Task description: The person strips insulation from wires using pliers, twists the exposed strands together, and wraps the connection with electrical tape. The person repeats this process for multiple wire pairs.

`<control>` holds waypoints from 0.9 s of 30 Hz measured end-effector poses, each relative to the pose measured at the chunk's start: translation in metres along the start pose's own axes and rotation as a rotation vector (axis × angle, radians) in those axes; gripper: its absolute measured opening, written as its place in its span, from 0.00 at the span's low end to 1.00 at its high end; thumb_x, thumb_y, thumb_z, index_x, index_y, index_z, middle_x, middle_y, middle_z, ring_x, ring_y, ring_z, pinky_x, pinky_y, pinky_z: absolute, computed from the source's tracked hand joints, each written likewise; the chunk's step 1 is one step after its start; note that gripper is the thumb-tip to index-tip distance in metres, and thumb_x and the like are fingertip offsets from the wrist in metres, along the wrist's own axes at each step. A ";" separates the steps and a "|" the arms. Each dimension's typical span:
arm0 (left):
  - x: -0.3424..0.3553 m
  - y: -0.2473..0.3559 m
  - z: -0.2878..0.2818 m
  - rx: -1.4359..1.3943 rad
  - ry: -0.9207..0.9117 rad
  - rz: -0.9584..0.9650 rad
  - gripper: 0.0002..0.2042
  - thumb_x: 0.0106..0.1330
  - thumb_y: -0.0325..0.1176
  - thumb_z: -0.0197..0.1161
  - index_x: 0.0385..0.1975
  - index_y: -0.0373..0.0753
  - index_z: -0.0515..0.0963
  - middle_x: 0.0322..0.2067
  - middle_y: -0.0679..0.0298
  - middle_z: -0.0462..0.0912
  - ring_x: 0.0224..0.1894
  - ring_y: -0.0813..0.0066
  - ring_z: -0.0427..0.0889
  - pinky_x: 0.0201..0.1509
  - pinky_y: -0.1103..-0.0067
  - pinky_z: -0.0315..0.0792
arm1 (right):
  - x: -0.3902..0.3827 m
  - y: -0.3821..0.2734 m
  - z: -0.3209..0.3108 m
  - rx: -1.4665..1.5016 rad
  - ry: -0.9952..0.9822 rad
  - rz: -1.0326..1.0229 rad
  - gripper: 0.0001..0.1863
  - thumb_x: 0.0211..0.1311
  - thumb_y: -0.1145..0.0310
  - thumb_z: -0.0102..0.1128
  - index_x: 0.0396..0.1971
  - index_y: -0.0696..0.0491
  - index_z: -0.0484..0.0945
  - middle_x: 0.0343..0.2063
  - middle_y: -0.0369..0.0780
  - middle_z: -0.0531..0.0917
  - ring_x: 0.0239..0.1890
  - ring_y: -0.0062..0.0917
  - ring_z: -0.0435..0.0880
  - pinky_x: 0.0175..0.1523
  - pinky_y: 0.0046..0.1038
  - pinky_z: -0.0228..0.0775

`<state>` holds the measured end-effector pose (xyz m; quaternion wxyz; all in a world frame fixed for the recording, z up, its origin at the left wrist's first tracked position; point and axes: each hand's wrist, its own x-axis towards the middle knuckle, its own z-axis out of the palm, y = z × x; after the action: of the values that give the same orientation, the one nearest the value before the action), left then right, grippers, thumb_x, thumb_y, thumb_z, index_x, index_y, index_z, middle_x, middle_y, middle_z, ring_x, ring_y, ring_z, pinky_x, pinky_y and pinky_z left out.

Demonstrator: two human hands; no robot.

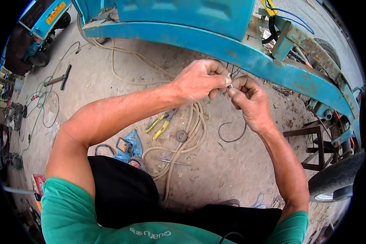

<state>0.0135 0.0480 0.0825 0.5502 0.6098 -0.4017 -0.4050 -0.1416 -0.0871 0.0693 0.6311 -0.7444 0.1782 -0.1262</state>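
My left hand and my right hand meet just below the blue metal frame, fingertips pinched on a thin wire with a short pale end. Its fine detail is too small to make out. Dark thin strands show behind my fingers, under the frame. On the dusty ground below lie yellow-handled pliers, a dark metal ring and a beige hose in loose loops. A loose black cable curves below my right hand.
At right are a rusty metal stand and a tyre. A blue vehicle stands upper left, above a T-handled tool and tangled green cables. A blue plastic bag lies by my sandalled foot.
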 end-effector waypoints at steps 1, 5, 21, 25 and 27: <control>0.000 0.000 0.000 -0.018 0.003 -0.011 0.12 0.66 0.37 0.64 0.37 0.33 0.77 0.24 0.67 0.76 0.23 0.82 0.73 0.28 0.82 0.67 | 0.000 0.000 0.000 -0.030 0.009 -0.016 0.07 0.62 0.71 0.63 0.38 0.57 0.77 0.27 0.32 0.78 0.27 0.12 0.72 0.33 0.18 0.68; 0.000 -0.003 -0.005 -0.043 0.037 -0.023 0.12 0.66 0.36 0.64 0.37 0.33 0.77 0.24 0.67 0.77 0.24 0.82 0.73 0.28 0.82 0.68 | 0.000 0.000 -0.001 -0.200 0.016 -0.111 0.07 0.58 0.72 0.66 0.33 0.58 0.78 0.27 0.30 0.78 0.27 0.11 0.71 0.32 0.19 0.67; -0.090 -0.215 -0.078 1.062 -0.153 -0.572 0.29 0.59 0.52 0.64 0.51 0.35 0.72 0.51 0.45 0.76 0.54 0.47 0.77 0.56 0.60 0.72 | 0.005 -0.008 0.006 -0.327 0.075 -0.503 0.05 0.55 0.78 0.64 0.31 0.56 0.77 0.32 0.37 0.83 0.24 0.16 0.72 0.30 0.23 0.68; -0.103 -0.221 -0.067 1.126 -0.189 -0.567 0.34 0.58 0.52 0.64 0.56 0.34 0.67 0.58 0.43 0.68 0.59 0.45 0.73 0.59 0.59 0.71 | 0.010 -0.003 0.008 -0.407 0.067 -0.539 0.05 0.55 0.77 0.65 0.31 0.56 0.78 0.30 0.36 0.82 0.24 0.16 0.71 0.29 0.23 0.67; -0.106 -0.228 -0.066 1.146 -0.167 -0.580 0.35 0.56 0.50 0.65 0.58 0.32 0.64 0.56 0.40 0.69 0.57 0.45 0.75 0.58 0.59 0.72 | 0.014 0.000 0.012 -0.418 0.057 -0.519 0.05 0.55 0.77 0.65 0.31 0.56 0.78 0.29 0.36 0.81 0.24 0.16 0.70 0.29 0.23 0.66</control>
<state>0.0479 0.1866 -0.1344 -0.0270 0.8570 -0.4146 -0.3047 -0.1242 -0.0824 0.0670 0.4063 -0.8744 0.0222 -0.2644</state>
